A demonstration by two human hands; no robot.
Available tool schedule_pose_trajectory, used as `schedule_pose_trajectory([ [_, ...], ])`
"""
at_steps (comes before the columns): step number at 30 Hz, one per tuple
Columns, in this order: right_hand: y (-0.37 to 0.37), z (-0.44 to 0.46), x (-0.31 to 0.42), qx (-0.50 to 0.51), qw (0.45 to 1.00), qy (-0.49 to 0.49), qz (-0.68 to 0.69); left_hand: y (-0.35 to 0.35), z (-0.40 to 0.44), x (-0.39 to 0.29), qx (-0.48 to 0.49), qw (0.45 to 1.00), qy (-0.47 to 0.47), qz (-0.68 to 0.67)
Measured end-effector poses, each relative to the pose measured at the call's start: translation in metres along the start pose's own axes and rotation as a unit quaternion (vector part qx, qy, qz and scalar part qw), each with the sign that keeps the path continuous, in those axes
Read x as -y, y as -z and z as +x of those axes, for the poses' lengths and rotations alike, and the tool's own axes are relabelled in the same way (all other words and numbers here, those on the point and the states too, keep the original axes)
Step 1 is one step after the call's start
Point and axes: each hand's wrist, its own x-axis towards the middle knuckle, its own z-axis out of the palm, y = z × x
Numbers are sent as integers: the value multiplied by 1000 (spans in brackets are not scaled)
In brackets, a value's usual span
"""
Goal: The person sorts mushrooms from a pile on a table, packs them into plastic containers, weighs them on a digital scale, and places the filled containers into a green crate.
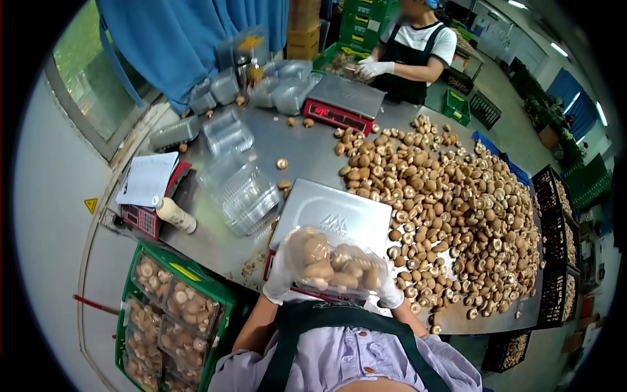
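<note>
Between my two white-gloved hands is a clear plastic box filled with brown mushrooms, held above the near edge of a metal-topped scale. My left hand grips the box's left end, and my right hand grips its right end. The box hides part of the fingers and the scale's front. A large heap of loose mushrooms spreads over the steel table to the right. Empty clear boxes lie stacked to the left of the scale.
At lower left a green crate holds several filled boxes. A bottle and papers rest by a red scale at left. Another red scale stands at the back, near a co-worker in white gloves. Black crates line the right side.
</note>
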Motion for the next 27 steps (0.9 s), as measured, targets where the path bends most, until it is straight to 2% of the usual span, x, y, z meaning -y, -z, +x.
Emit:
schedule_pose_trajectory([
  [1,-3,3,7,56,995,40,-77,-8,-8,11,25,995,-96,0],
  [2,-14,3,17,58,994,-53,75,-17,-17,22,51,980,-191,-5],
  [3,-17,3,28,102,994,-9,-34,-2,-8,44,124,967,-178,-133],
  [5,-21,-2,29,178,981,-79,8,19,0,82,72,954,-174,-233],
  [6,-31,4,56,102,980,-100,138,-2,-10,57,49,954,-165,-244],
  [7,-34,1,49,118,977,-98,145,-14,-17,42,19,955,-168,-245],
  [9,-42,-5,24,196,975,-84,63,-31,-31,16,-108,958,-190,-184],
  [10,-40,0,43,210,971,-110,38,-33,-40,6,-128,959,-185,-173],
  [11,-39,3,48,233,964,-115,-53,-30,-49,0,-155,957,-181,-165],
  [12,-41,3,42,227,963,-145,-27,-12,-53,6,-185,957,-186,-125],
  [13,-42,3,38,221,966,-129,-31,8,-61,13,-215,955,-184,-86],
  [14,-45,3,31,209,977,-23,20,13,-76,6,-249,945,-196,-81],
  [15,-42,5,30,241,963,-109,41,14,-94,-6,-274,937,-204,-74],
  [17,-47,8,24,262,954,-121,83,17,-131,-30,-372,883,-285,-37],
  [18,-50,12,28,275,947,-131,102,25,-156,-40,-436,858,-270,17],
  [20,-58,17,35,294,937,-142,123,32,-202,-59,-500,790,-353,37],
  [21,-62,20,32,306,936,-129,114,31,-233,-70,-556,755,-334,95],
  [22,-66,23,34,309,936,-123,117,43,-258,-71,-584,730,-350,52],
  [23,-71,25,38,312,935,-119,118,62,-292,-62,-637,683,-332,132],
  [25,-78,30,45,315,931,-140,118,62,-344,-68,-675,638,-356,106],
  [27,-84,32,49,319,928,-155,114,81,-399,-51,-723,604,-319,103],
])
